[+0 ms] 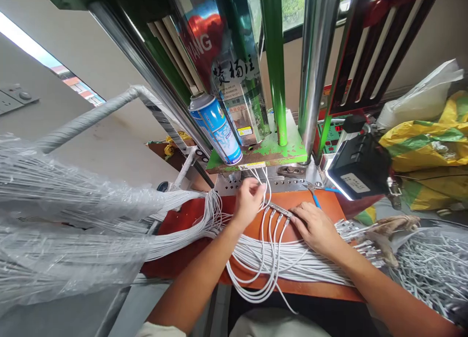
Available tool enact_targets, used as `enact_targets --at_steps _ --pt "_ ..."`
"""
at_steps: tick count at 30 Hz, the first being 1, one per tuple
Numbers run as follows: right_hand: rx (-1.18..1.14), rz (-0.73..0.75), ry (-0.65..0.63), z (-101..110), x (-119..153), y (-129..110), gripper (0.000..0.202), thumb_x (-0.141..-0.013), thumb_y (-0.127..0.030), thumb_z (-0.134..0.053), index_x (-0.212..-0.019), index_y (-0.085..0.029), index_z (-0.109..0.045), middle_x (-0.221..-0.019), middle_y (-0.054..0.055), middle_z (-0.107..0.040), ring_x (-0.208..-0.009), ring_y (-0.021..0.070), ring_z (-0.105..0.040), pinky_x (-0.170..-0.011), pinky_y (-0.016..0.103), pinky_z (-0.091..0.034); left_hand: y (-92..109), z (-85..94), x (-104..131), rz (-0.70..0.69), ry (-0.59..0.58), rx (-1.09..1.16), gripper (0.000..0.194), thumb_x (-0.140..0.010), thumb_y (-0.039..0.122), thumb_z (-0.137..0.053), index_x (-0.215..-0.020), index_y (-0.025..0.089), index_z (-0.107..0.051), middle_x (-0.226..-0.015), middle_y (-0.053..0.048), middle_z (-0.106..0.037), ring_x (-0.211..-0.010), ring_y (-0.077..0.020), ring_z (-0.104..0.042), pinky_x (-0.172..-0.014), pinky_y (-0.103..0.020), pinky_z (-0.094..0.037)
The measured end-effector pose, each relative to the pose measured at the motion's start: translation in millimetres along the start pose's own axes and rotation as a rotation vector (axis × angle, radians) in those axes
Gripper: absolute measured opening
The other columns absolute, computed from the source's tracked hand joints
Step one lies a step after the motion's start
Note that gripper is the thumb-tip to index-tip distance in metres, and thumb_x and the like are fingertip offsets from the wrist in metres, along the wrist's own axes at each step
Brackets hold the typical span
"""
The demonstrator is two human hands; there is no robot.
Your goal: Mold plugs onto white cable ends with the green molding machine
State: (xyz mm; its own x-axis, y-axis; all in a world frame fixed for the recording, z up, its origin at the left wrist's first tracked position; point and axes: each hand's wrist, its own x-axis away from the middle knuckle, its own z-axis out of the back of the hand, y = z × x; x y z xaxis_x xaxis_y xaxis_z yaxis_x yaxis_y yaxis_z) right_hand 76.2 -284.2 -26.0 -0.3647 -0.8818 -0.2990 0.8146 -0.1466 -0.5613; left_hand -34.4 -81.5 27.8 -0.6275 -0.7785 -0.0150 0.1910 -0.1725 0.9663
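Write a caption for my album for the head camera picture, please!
Left hand at white cables, right hand at a metal bar, in front of a green machine.

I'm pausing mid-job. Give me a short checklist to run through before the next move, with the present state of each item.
1. Right hand on the metal bar: ok, fingers at its right end.
2. Plugs lined up along the bar's near edge: ok.
3. Plugs fully seated: cannot tell, too small to judge.
4. Left hand gripping the white cables by its fingertips: cannot tell, the contact is unclear.
5. Blue-handled tool apart from the right hand: ok, it lies beyond it.
6. Spray can well back from the green plate's front edge: not ok, its base is at that edge.
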Motion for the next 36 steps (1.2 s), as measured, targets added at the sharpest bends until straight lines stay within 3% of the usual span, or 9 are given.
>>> enact_targets --at_steps 2,5,7,10,12,26,36 --pt "-0.002 -0.009 0.016 0 0 0 0.031 -0.109 -0.037 -0.040 -0.105 -0.021 -0.066 -0.094 0.008 -0.060 -0.091 0.0229 -0.057 -0.085 0.038 -0.047 1 -4.0 -29 0.131 0.011 0.300 0.037 -0.078 0.038 -0.083 -0.100 0.019 -0.059 -0.091 -0.002 -0.065 -0.078 -0.0127 -0.061 -0.072 -0.024 -0.046" --pt "-0.010 -0.016 0.036 2 -1 -2 0.030 -0.109 -0.035 -0.040 -0.105 -0.022 -0.066 -0.092 0.007 -0.061 -0.089 0.0223 -0.058 -0.083 0.037 -0.048 4 -16.1 -58 0.215 -0.161 0.470 0.040 -0.078 0.045 -0.082 -0.092 0.016 -0.059 -0.083 -0.004 -0.064 -0.065 -0.0114 -0.059 -0.062 -0.024 -0.045" --pt "-0.018 -0.018 0.043 3 -1 -4 0.029 -0.109 -0.034 -0.040 -0.104 -0.022 -0.066 -0.092 0.007 -0.061 -0.089 0.0225 -0.059 -0.082 0.038 -0.048 2 -21.3 -65 0.221 -0.249 0.552 0.041 -0.077 0.045 -0.083 -0.090 0.014 -0.060 -0.073 -0.001 -0.059 -0.054 -0.0071 -0.049 -0.052 -0.019 -0.037" --pt "-0.036 -0.024 0.041 5 -1 -6 0.030 -0.109 -0.034 -0.039 -0.102 -0.022 -0.066 -0.091 0.008 -0.062 -0.089 0.0229 -0.059 -0.080 0.039 -0.050 -7 -21.4 -66 0.189 -0.294 0.655 0.042 -0.078 0.044 -0.084 -0.094 0.012 -0.062 -0.067 0.004 -0.049 -0.046 -0.0009 -0.029 -0.045 -0.016 -0.019" --pt "-0.048 -0.031 0.038 4 -1 -6 0.030 -0.109 -0.034 -0.039 -0.105 -0.023 -0.066 -0.091 0.007 -0.062 -0.088 0.0232 -0.060 -0.080 0.039 -0.051 -14 -19.7 -65 0.172 -0.311 0.709 0.043 -0.079 0.043 -0.084 -0.097 0.011 -0.063 -0.067 0.005 -0.047 -0.046 0.0002 -0.025 -0.044 -0.015 -0.015" --pt "-0.022 -0.011 -0.035 4 1 8 0.022 -0.106 -0.036 -0.049 -0.122 -0.028 -0.061 -0.110 0.007 -0.065 -0.102 0.0249 -0.064 -0.089 0.041 -0.052 -27 -25.2 -68 0.175 -0.354 0.901 0.032 -0.080 0.037 -0.079 -0.093 0.010 -0.067 -0.066 0.001 -0.053 -0.046 -0.0011 -0.031 -0.044 -0.016 -0.015" --pt "0.017 -0.056 -0.097 11 0 7 0.031 -0.105 -0.044 -0.047 -0.126 -0.027 -0.062 -0.113 0.009 -0.066 -0.104 0.0269 -0.064 -0.090 0.042 -0.050 -23 -24.7 -71 0.218 -0.368 0.914 0.021 -0.096 0.030 -0.065 -0.094 0.009 -0.066 -0.066 0.001 -0.052 -0.049 -0.0030 -0.035 -0.044 -0.016 -0.017"
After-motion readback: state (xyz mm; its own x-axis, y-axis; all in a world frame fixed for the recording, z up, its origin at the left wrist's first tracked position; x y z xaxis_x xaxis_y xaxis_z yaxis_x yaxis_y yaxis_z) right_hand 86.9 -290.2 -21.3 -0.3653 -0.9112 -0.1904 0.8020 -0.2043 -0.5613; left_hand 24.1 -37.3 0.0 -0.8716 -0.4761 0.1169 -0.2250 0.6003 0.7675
